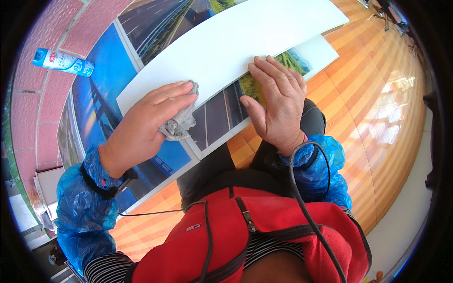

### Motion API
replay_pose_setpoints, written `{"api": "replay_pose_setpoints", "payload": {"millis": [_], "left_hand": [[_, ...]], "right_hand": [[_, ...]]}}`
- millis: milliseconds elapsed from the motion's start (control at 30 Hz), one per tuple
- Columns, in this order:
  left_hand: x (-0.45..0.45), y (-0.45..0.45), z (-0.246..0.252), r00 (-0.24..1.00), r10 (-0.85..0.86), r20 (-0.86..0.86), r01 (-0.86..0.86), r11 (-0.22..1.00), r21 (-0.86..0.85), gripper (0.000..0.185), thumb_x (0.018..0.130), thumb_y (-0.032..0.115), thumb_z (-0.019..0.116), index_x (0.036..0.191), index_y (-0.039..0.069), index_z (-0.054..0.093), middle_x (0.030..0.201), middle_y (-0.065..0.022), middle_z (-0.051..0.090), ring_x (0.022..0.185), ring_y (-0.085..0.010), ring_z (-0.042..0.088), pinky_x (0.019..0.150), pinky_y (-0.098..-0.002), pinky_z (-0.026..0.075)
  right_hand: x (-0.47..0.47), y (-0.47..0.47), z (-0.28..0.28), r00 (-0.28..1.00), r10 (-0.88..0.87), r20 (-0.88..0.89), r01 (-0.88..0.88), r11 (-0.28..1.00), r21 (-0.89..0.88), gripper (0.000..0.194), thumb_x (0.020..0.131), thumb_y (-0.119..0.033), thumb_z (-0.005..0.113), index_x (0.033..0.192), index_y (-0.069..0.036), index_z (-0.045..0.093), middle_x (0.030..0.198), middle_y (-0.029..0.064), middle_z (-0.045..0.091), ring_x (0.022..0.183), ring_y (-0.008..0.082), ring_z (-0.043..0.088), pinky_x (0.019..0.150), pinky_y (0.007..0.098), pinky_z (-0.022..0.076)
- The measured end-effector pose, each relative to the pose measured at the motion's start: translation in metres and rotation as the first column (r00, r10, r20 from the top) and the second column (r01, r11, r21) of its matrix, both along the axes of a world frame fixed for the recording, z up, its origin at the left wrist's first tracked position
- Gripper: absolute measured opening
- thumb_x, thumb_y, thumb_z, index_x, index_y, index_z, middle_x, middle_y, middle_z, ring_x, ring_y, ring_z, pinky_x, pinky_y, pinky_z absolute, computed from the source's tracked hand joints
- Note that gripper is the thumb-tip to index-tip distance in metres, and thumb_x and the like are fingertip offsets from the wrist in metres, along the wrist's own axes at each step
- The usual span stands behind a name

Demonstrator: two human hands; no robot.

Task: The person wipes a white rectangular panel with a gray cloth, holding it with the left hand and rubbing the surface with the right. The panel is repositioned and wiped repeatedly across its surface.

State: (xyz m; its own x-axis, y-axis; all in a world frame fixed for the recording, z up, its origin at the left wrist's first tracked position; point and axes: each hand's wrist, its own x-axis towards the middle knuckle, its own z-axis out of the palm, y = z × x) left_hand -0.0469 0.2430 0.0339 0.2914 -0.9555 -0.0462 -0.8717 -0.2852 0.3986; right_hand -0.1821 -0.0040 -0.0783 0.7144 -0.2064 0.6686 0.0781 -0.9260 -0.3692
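A long white board (219, 46) lies across printed panels with road and bridge pictures in front of me. My left hand (148, 120) holds a crumpled grey cloth (180, 123) at the near left part of the board, fingers over the cloth. My right hand (277, 99) has its fingers spread, fingertips at the board's near edge, above a panel with green scenery (292, 62). It holds nothing. Under the left hand is a blue panel with a bridge picture (173, 155). Both forearms wear blue plastic sleeve covers.
A blue and white spray can (63, 62) lies on its side at the upper left, by pink tiles (28, 74). Shiny wood-patterned flooring (354, 106) spreads to the right. A dark cable (300, 198) loops over my right wrist and down my front.
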Motion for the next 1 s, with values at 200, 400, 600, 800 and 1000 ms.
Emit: {"api": "replay_pose_setpoints", "payload": {"millis": [200,400,600,800,1000], "left_hand": [[0.009,-0.035,-0.003,0.992,-0.112,0.062,0.112,0.994,-0.002,0.08,0.072,-0.024,0.047,0.146,0.003,0.057,0.155,-0.0198,0.053,0.15,-0.0352,0.044,0.125,-0.044,0.034],[0.018,-0.079,-0.023,0.978,-0.17,0.123,0.182,0.979,-0.091,0.078,0.077,-0.022,0.05,0.15,0.005,0.055,0.157,-0.0197,0.05,0.15,-0.0358,0.043,0.126,-0.0443,0.034],[0.012,-0.08,-0.029,0.986,-0.116,0.119,0.129,0.985,-0.115,0.072,0.082,-0.02,0.056,0.149,0.005,0.056,0.157,-0.0189,0.051,0.148,-0.0361,0.046,0.125,-0.0433,0.036],[0.006,-0.047,-0.019,0.991,-0.122,0.057,0.127,0.988,-0.089,0.076,0.072,-0.023,0.051,0.142,0.004,0.063,0.152,-0.0181,0.057,0.146,-0.0351,0.049,0.122,-0.0442,0.039],[-0.009,0.01,-0.011,1.0,-0.023,0.014,0.024,0.997,-0.07,0.066,0.074,-0.023,0.051,0.133,0.001,0.067,0.147,-0.019,0.061,0.141,-0.0365,0.053,0.118,-0.0427,0.043]], "right_hand": [[0.001,0.0,0.0,1.0,0.001,0.009,-0.001,1.0,0.009,0.058,0.094,-0.051,0.07,0.13,-0.005,0.071,0.137,0.0126,0.067,0.133,0.0321,0.058,0.111,0.0485,0.0382],[0.001,0.0,-0.001,0.999,0.009,0.038,-0.009,1.0,0.003,0.058,0.094,-0.05,0.069,0.13,-0.004,0.07,0.136,0.0138,0.067,0.132,0.0331,0.059,0.11,0.0482,0.039],[0.001,0.0,0.0,0.999,0.013,0.033,-0.013,1.0,-0.005,0.057,0.096,-0.049,0.067,0.13,-0.003,0.07,0.136,0.0153,0.067,0.132,0.0345,0.059,0.11,0.0486,0.039],[0.0,-0.001,-0.001,0.999,0.028,0.021,-0.028,0.999,-0.02,0.057,0.096,-0.048,0.067,0.132,-0.004,0.069,0.137,0.016,0.066,0.133,0.0352,0.059,0.111,0.0499,0.0383],[-0.001,0.0,-0.001,1.0,0.027,0.007,-0.027,1.0,-0.017,0.056,0.097,-0.047,0.066,0.132,-0.004,0.069,0.139,0.0161,0.066,0.134,0.0356,0.058,0.112,0.0496,0.0375]]}}
